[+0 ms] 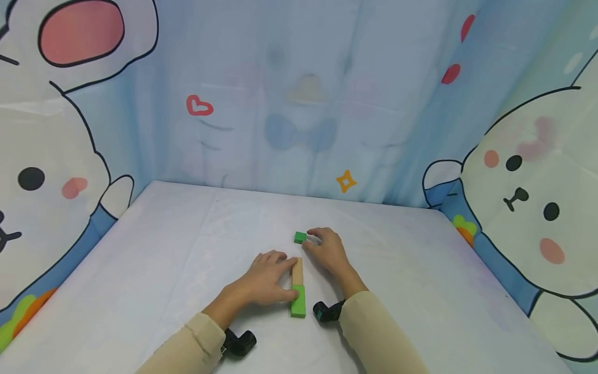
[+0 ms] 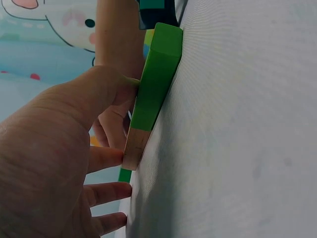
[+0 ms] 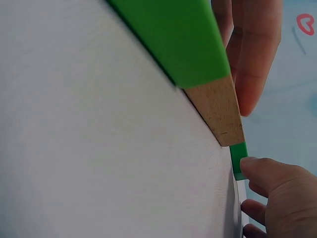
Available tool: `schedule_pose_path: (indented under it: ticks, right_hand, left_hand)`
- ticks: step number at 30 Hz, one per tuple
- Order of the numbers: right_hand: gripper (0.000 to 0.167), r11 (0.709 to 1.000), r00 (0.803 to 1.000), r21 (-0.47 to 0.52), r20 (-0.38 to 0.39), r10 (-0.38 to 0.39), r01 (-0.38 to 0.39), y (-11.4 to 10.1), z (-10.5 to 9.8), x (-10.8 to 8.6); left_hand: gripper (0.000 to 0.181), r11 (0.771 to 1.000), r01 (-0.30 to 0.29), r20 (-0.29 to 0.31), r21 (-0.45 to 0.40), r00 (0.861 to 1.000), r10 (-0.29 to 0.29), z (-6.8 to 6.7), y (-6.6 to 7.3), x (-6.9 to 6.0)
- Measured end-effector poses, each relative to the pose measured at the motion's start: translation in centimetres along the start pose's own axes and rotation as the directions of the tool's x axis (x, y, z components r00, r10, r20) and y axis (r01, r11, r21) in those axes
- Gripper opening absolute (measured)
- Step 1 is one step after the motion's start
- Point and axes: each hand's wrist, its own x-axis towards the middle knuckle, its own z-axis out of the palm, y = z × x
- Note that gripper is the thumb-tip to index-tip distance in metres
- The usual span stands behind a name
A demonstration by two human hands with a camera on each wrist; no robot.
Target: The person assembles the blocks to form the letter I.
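Note:
A light green block [image 1: 298, 307] and a plain wooden block [image 1: 297, 272] lie end to end in a line on the white table. My left hand [image 1: 266, 280] is spread along their left side. Its thumb touches the green block [image 2: 157, 74], and its index fingertip meets the wooden block [image 2: 135, 148]. Farther out in the same line lies a small darker green block [image 1: 300, 237]. My right hand [image 1: 329, 252] pinches its right end between thumb and index finger. In the right wrist view, the thumb partly covers this small block [image 3: 237, 157].
Black wrist-worn devices sit below both hands, one near the left wrist [image 1: 240, 344] and one near the right wrist [image 1: 327, 311]. A white cloth covers the table [image 1: 210, 228]. Behind it hangs a blue curtain [image 1: 261, 67] printed with cartoon figures.

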Motion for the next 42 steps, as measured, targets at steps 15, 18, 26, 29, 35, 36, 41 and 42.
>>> schedule_pose_path:
  ticks: [15, 18, 26, 29, 35, 36, 41, 42]
  right_hand:
    - [0.037, 0.998, 0.999, -0.047, 0.019, 0.037, -0.036, 0.1, 0.1, 0.5]
    - [0.037, 0.998, 0.999, -0.050, 0.030, 0.036, -0.035, 0.1, -0.2, 0.5]
    - [0.038, 0.999, 0.998, 0.018, 0.031, 0.051, -0.051, -0.3, -1.0, 0.4]
    - [0.037, 0.998, 0.997, 0.022, 0.046, 0.060, -0.061, -0.3, -1.0, 0.3]
    - [0.037, 0.998, 0.996, 0.031, 0.066, 0.059, -0.062, -0.5, -0.8, 0.0]
    - [0.037, 0.998, 0.996, 0.032, 0.072, 0.060, -0.062, -0.5, -0.8, -0.1]
    - [0.035, 0.998, 0.994, 0.033, 0.092, 0.054, -0.058, -0.6, -0.5, -0.3]
    - [0.035, 0.998, 0.994, 0.033, 0.095, 0.048, -0.051, -0.7, -0.4, -0.3]
  left_hand:
    - [0.078, 1.000, -0.004, 0.010, -0.006, 1.000, 0.004, 0.2, 0.1, 0.0]
    - [0.078, 1.000, -0.001, 0.014, 0.000, 1.000, 0.001, 0.1, 0.2, 0.0]
    - [0.078, 1.000, -0.002, 0.018, 0.015, 1.000, 0.001, -0.4, 0.3, 0.3]
    - [0.078, 1.000, 0.001, 0.020, 0.020, 1.000, -0.001, -0.5, 0.3, 0.3]
    - [0.078, 1.000, 0.008, 0.017, 0.016, 1.000, -0.008, -0.5, 0.2, 0.2]
    - [0.078, 1.000, 0.008, 0.016, 0.016, 1.000, -0.008, -0.4, 0.2, 0.2]
    - [0.078, 1.000, 0.006, 0.015, 0.002, 1.000, -0.006, -0.2, 0.0, 0.0]
    - [0.078, 1.000, 0.005, 0.012, -0.001, 1.000, -0.005, -0.2, -0.1, -0.1]
